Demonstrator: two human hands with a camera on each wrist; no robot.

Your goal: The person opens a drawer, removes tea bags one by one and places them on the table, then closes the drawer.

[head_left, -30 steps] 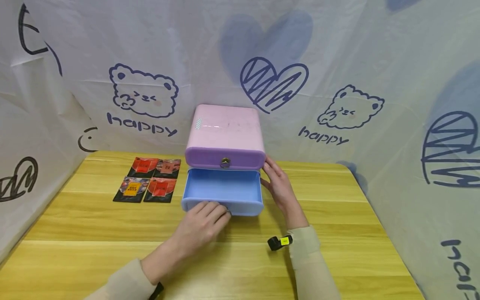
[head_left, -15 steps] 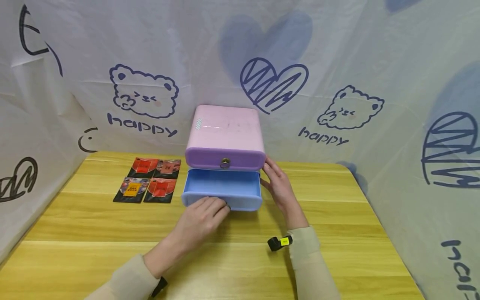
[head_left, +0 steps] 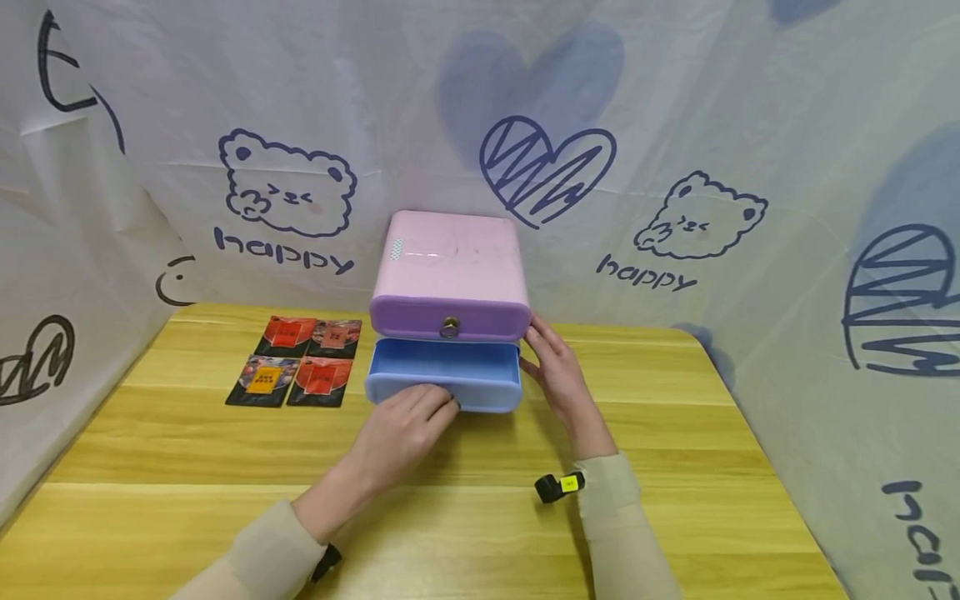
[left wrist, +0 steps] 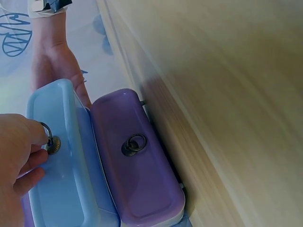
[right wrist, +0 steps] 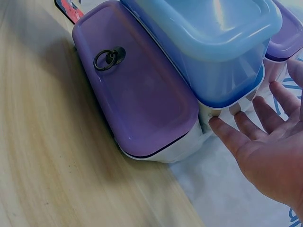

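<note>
A small drawer cabinet [head_left: 453, 254] with a pink top stands at the back of the table. Its blue drawer [head_left: 487, 395] is pulled partway out, between an upper and a lower purple drawer [right wrist: 137, 85] that sit in. No contents show in the visible part of the blue drawer. My left hand [head_left: 405, 429] pinches the ring pull [left wrist: 53, 145] on the blue front between thumb and fingers. At the cabinet's right side, my right hand [head_left: 561, 375] rests its spread, extended fingers [right wrist: 230, 135] against the wall.
Several red-and-black packets [head_left: 321, 381] lie flat in two rows left of the cabinet. A printed cloth [head_left: 420, 108] hangs behind and at both sides of the wooden table [head_left: 675, 517].
The blue drawer has slid inward, away from me, and my left hand has moved with it on the ring pull. My right hand stays against the cabinet side.
</note>
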